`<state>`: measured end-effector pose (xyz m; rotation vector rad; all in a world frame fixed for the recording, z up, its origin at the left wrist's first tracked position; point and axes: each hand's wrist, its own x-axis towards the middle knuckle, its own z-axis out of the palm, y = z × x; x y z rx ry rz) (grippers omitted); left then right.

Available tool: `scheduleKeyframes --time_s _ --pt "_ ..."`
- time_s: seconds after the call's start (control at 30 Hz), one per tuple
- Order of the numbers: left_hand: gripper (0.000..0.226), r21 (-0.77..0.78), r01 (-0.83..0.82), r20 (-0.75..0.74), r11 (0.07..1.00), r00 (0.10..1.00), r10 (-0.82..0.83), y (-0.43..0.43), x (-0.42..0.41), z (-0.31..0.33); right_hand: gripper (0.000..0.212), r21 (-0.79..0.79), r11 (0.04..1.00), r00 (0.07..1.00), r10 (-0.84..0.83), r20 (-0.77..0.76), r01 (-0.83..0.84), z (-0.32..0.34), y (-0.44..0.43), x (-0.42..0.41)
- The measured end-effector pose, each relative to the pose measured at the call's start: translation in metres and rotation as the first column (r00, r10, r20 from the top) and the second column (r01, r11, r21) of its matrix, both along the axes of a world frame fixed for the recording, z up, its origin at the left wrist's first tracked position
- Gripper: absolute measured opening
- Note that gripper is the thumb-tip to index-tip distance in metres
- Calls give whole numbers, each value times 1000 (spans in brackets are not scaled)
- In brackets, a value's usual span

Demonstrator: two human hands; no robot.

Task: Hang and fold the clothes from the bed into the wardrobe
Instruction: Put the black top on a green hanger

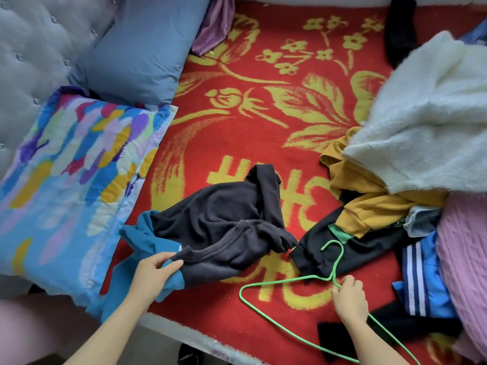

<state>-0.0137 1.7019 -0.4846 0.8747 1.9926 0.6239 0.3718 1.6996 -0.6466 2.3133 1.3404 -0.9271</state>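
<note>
While the left hand (155, 272) grips the dark top (224, 219), the right hand (349, 296), pinching the green hanger (284, 281), should feed 1 shoulder into the neck.

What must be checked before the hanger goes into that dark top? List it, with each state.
1. Left hand grips the dark top at its edge: ok.
2. Right hand holds the green hanger at its neck: ok.
3. Top spread flat: not ok, it lies bunched.
4. Neck opening found: cannot tell.
5. Hanger free of the black garment under its hook: cannot tell.
</note>
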Motion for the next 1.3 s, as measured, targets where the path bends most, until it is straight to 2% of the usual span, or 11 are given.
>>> scheduleKeyframes --time_s 0.07,0.27,0.33,0.4,0.47,0.63,0.73,0.9,0.97,1.1,1.3 --pt "20 21 0 4 1000 1000 0 -6 -6 -3 43 49 998 999 -32 34 30 -4 -1 -7" --pt "20 79 -78 11 994 997 77 -20 -25 -12 56 -36 995 995 -87 47 88 -20 2 -15" --pt "20 94 -82 24 992 997 80 -24 -28 -11 52 -83 990 992 -119 -30 116 -18 1 -19" --pt "18 111 -75 39 991 997 71 -27 -30 -8 39 -79 976 956 -216 -198 204 -5 3 -27" --pt "19 117 -76 63 990 996 69 -30 -34 -1 31 -30 971 932 -234 -276 235 19 10 -36" --pt "22 156 -24 107 987 994 8 -30 -53 28 37 254 967 994 15 -105 12 130 46 -59" --pt "26 188 19 160 982 986 -50 -21 -69 52 41 433 899 983 134 -127 -67 210 70 -78" --pt "8 232 196 198 953 950 -243 -6 -103 113 49 744 653 912 208 -354 140 330 86 -137" --pt "7 275 242 160 931 943 -292 -1 -117 136 49 814 567 907 264 -329 130 358 82 -165" --pt "19 428 151 178 891 953 -247 2 -131 159 48 872 473 896 324 -305 125 370 76 -194" --pt "28 614 64 161 787 966 -204 2 -151 180 39 846 418 813 330 -480 330 386 71 -203"
